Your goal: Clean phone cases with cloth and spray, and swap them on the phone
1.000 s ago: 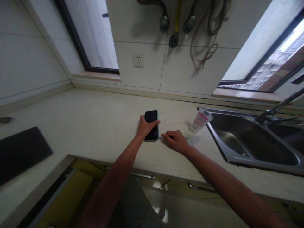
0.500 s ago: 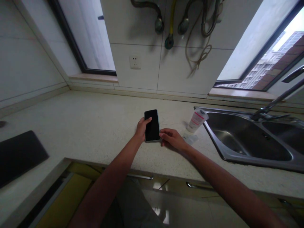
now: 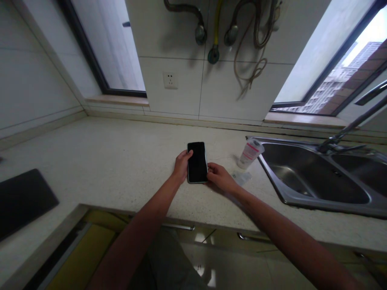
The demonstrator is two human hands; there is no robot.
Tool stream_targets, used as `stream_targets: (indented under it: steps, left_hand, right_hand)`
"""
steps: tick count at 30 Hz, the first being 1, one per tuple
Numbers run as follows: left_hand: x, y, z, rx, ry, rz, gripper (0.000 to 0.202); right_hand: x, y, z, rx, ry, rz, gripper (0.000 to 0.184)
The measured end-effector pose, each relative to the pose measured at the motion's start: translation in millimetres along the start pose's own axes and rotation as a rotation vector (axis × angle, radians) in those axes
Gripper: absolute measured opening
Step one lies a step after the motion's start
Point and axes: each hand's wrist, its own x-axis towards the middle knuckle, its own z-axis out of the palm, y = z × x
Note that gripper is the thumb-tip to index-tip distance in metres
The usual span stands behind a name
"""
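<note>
A smartphone point(image 3: 197, 166) with a dark screen and a pale rim is held above the counter, its screen facing up. My left hand point(image 3: 181, 164) grips its left side, the thumb lying over the screen's edge. At the lower right edge of the phone is my right hand point(image 3: 220, 177), its fingers curled and pressed to that side; some fingertips are hidden. Just right of this hand, a small clear plastic piece point(image 3: 242, 177) lies on the counter. Beyond it a translucent plastic cup point(image 3: 250, 153) with pink print leans towards the sink.
The pale speckled counter point(image 3: 121, 161) runs along a tiled wall with a socket point(image 3: 170, 80) and pipe ends. A steel double sink point(image 3: 308, 173) with a tap point(image 3: 331, 145) is at the right. A dark flat panel point(image 3: 26, 199) lies at the left.
The phone and my left hand have shifted slightly to the right. My right hand's fingers now sit closer against the phone's edge, with their tips more hidden.
</note>
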Motion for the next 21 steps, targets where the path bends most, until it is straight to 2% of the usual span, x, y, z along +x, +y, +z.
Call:
stream_targets:
  steps: [6, 10, 16, 21]
  left_hand:
    - [-3, -1, 4.1, -0.003, -0.006, 0.054, 0.043]
    - [-2, -4, 3.5, 0.002, 0.006, 0.085, 0.039]
    - [3, -5, 0.0, -0.027, 0.019, 0.134, 0.038]
    - [4, -3, -0.1, -0.006, 0.001, 0.096, 0.040]
  right_hand:
    - [-1, 2, 2, -0.001, 0.031, 0.031, 0.035]
    - [-2, -3, 4, 0.061, -0.018, -0.020, 0.042]
    - [-2, -8, 5, 0.065, -0.061, -0.087, 0.042]
    - [-2, -11, 3, 0.064, -0.082, -0.070, 0.042]
